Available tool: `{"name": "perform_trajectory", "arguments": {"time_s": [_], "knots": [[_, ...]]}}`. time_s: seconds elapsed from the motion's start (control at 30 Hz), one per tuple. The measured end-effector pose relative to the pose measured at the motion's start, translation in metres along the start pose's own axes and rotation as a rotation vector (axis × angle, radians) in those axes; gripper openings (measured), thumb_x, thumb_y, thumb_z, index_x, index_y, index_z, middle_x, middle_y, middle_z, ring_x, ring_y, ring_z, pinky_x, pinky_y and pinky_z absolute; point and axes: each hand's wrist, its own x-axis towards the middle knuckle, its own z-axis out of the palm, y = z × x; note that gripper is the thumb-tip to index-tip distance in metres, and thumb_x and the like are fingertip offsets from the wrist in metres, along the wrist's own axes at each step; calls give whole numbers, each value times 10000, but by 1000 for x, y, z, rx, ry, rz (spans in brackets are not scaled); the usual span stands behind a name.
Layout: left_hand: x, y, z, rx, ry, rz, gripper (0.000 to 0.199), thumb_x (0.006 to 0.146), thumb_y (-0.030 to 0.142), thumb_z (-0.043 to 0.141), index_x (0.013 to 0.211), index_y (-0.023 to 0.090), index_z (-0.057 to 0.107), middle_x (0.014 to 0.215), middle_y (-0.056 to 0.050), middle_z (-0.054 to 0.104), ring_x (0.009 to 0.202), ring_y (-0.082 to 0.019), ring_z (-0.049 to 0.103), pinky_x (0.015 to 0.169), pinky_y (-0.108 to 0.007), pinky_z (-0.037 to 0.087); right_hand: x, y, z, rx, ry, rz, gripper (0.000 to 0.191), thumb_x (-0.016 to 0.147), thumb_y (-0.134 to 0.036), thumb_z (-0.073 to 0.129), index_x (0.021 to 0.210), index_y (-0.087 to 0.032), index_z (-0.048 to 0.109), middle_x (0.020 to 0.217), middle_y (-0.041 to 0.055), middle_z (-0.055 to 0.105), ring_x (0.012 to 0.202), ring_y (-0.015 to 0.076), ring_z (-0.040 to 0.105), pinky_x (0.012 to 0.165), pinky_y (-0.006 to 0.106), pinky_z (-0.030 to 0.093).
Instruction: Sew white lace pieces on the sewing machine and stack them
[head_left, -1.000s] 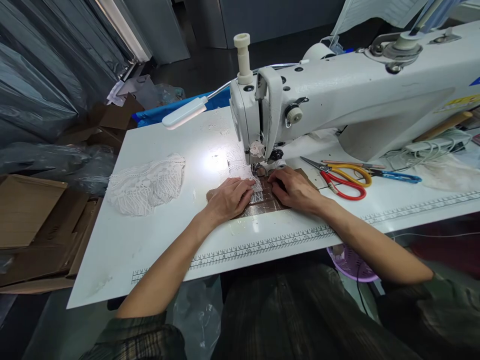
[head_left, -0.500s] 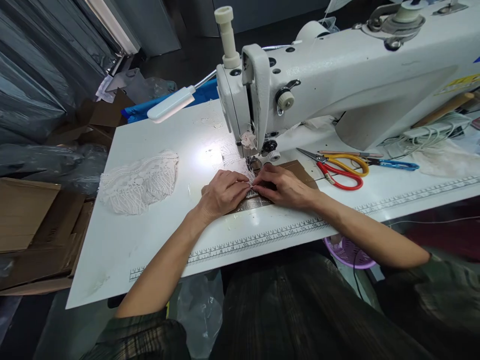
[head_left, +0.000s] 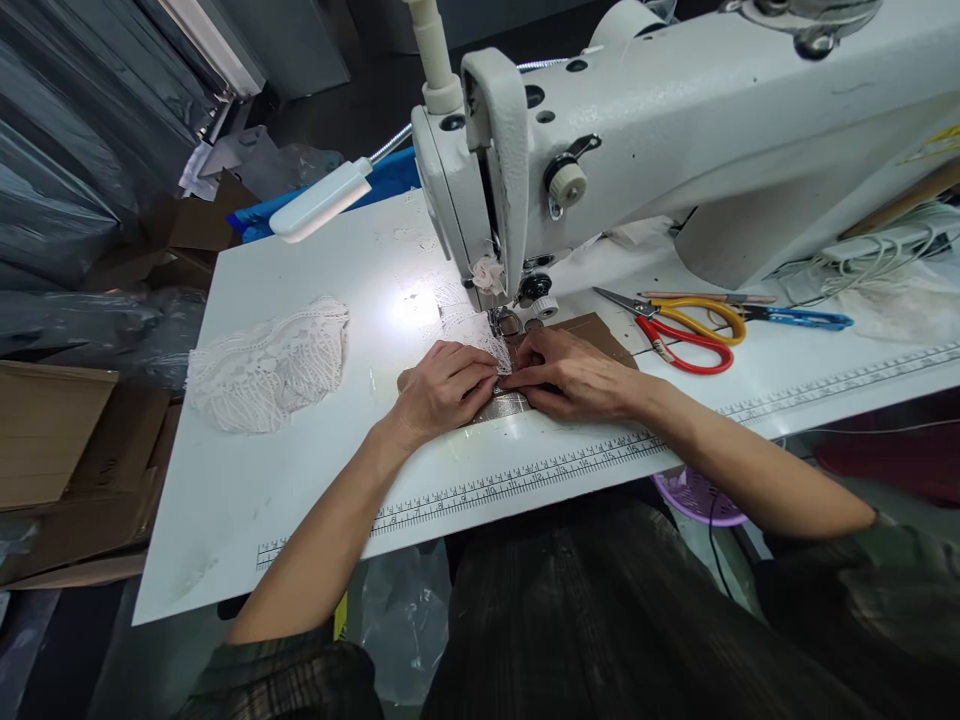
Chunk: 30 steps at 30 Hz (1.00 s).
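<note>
White lace (head_left: 474, 328) lies under the presser foot (head_left: 507, 322) of a white sewing machine (head_left: 592, 120), its near edge reaching my fingertips. My left hand (head_left: 444, 392) rests on the table just left of the foot, fingers pressed together on the lace edge. From the right, my right hand (head_left: 576, 374) meets it with thumb and fingers closed at the same edge. The fingertips hide how much lace each hand pinches. Beneath the hands are a brown sheet (head_left: 596, 335) and a shiny metal plate (head_left: 510, 404).
A folded lace piece (head_left: 270, 365) lies on the left of the white table (head_left: 202, 520). Red-and-yellow scissors (head_left: 686, 335) and a blue-handled tool (head_left: 806, 318) lie at right. A lamp (head_left: 322, 200) hangs behind. Below the front edge sits a purple basket (head_left: 701, 498).
My view has shifted slightly, so the machine looks larger and higher. More lace shows in front of the presser foot, and my fingertips have shifted slightly at its edge.
</note>
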Motion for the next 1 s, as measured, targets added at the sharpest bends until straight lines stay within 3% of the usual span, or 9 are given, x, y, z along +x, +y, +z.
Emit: {"name": "perform_trajectory", "arguments": {"time_s": [0.2, 0.33, 0.43, 0.5, 0.67, 1.0], "knots": [[-3, 1, 1, 6, -58, -3, 60, 935, 162, 635, 912, 180, 688, 948, -45, 764, 831, -172, 705, 740, -346, 563, -1, -2, -4, 71, -18, 15, 280, 874, -229, 555, 1025, -266, 788, 1060, 86, 666, 1001, 245, 590, 893, 403, 475], [-2, 3, -1, 77, -92, 9, 94, 945, 158, 617, 906, 184, 698, 981, -52, 764, 826, -176, 692, 737, -364, 549, 9, 10, -14, 118, -7, 96, 245, 836, -177, 526, 937, -189, 749, 1035, 93, 690, 924, 217, 614, 842, 345, 483], [-2, 4, -2, 100, -107, 8, 127, 958, 153, 591, 909, 181, 704, 985, -59, 762, 816, -173, 686, 715, -360, 550, 18, 22, -19, 24, -32, 183, 306, 845, -192, 524, 1077, -156, 721, 942, 97, 683, 780, 200, 579, 715, 314, 452], [-3, 5, -2, 90, -108, 15, 136, 964, 148, 580, 919, 176, 705, 975, -58, 762, 812, -169, 687, 696, -348, 557, 19, 27, -17, -25, -53, 166, 402, 862, -216, 527, 1226, -183, 696, 960, 92, 675, 771, 199, 565, 690, 306, 430], [-3, 3, -3, 56, -130, 30, 132, 968, 156, 576, 963, 181, 705, 989, -53, 761, 849, -169, 702, 708, -345, 585, 11, 30, -1, -122, -2, 99, 422, 893, -223, 521, 1261, -271, 721, 1105, 117, 645, 912, 236, 567, 787, 349, 447], [1, 5, -6, 202, -163, 107, 156, 965, 155, 575, 892, 191, 709, 965, -46, 764, 772, -168, 673, 751, -374, 547, 7, 31, 8, -135, 60, 90, 415, 895, -202, 535, 1254, -286, 725, 1190, 111, 621, 998, 248, 551, 872, 392, 452]]}}
